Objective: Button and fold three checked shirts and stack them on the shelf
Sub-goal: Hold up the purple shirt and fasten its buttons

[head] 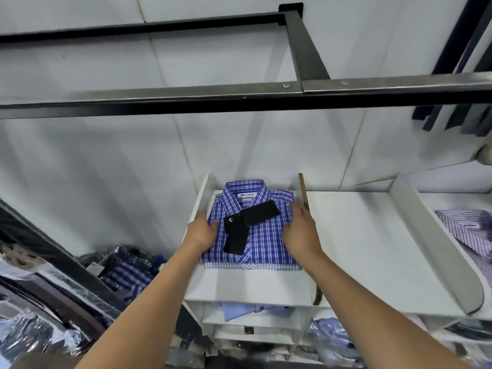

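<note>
Both hands (201,231) (300,234) grip the folded shirt (262,235) (fingertips hidden) on the shelf (253,284).

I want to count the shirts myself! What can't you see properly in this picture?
Head view only:
- How many shirts sit under the top blue checked shirt: only one paler edge shows at the front.
- Its buttons: two black tags cover the placket.
- Collar label writing: too blurred to read surely.
- Left hand and right hand fingertips: tucked at the shirt's sides.
- Purple shirt: cut off by the right edge.
</note>
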